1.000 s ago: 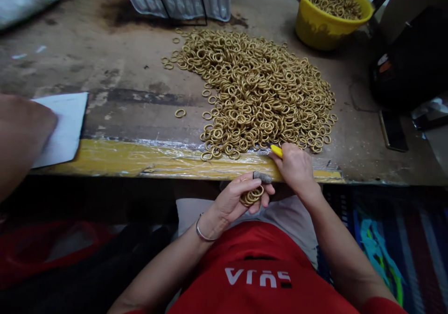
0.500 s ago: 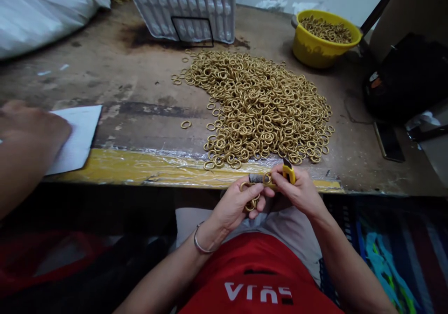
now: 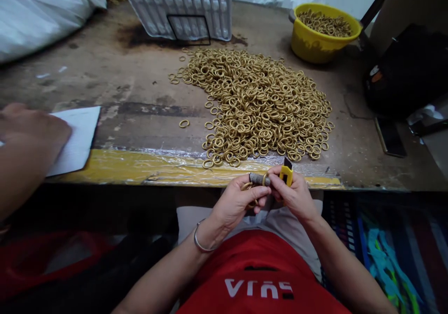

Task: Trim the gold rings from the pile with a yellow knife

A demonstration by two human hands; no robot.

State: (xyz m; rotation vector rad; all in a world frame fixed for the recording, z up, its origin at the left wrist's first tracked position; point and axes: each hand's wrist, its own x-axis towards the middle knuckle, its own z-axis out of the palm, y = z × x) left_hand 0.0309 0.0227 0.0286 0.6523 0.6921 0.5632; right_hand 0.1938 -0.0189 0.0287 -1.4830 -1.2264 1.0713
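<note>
Gripping a bunch of rings in the left hand, fingers curled shut around it, with a grey-wrapped fingertip pressing one ring at the top. Clamping a yellow knife in the right hand, dark blade end sticking up and away from the body. Holding both hands together, touching, over the lap, just short of the table edge with its yellow tape and crinkled film.

Facing, right beyond the fingertips, a broad pile of rings, its nearest rings lying on the taped edge itself. Beyond and to the left of the hands, bare worn wood, with only one stray ring apart from the pile. Farther left, a sheet of white paper reaching onto the taped edge, partly under another person's hand.

Far beyond the right hand, a yellow bowl full of rings; to the right of it, a black bag and a phone near the table edge. Far beyond the left hand, a white ribbed tray just behind the pile, and a white sack at the far left.
</note>
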